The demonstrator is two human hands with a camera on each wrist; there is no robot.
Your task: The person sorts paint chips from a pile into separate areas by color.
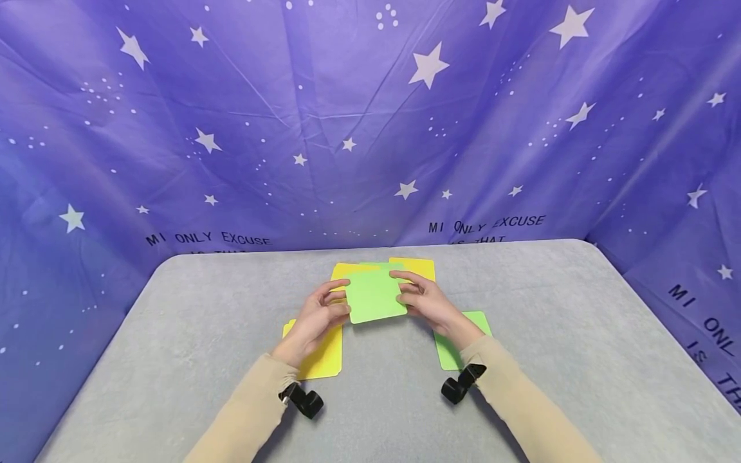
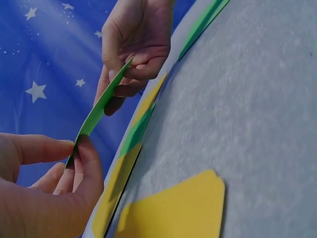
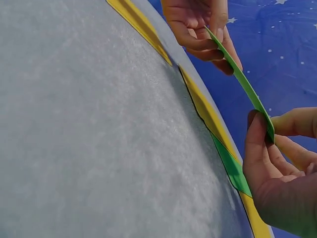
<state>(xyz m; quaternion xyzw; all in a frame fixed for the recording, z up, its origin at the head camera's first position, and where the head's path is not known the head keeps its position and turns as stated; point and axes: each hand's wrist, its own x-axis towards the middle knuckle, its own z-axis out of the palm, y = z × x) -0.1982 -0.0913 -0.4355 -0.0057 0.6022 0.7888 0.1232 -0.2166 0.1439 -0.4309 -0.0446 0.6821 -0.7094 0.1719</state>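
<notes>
Both hands hold one green square card (image 1: 376,296) with rounded corners, raised above the table. The left hand (image 1: 315,316) pinches its left edge between thumb and fingers; the right hand (image 1: 427,301) pinches its right edge. Seen edge-on in the left wrist view, the card (image 2: 99,109) is thin and bows slightly. Behind it on the table lie a yellow card (image 1: 341,269), another yellow card (image 1: 422,267) and a green card (image 1: 379,265) between them, partly hidden by the held one.
Under the left forearm lies a small stack of yellow cards (image 1: 324,357). A green card (image 1: 454,354) lies by the right wrist, partly covered by it. The grey table (image 1: 382,399) ends at a purple star-printed curtain (image 1: 359,193).
</notes>
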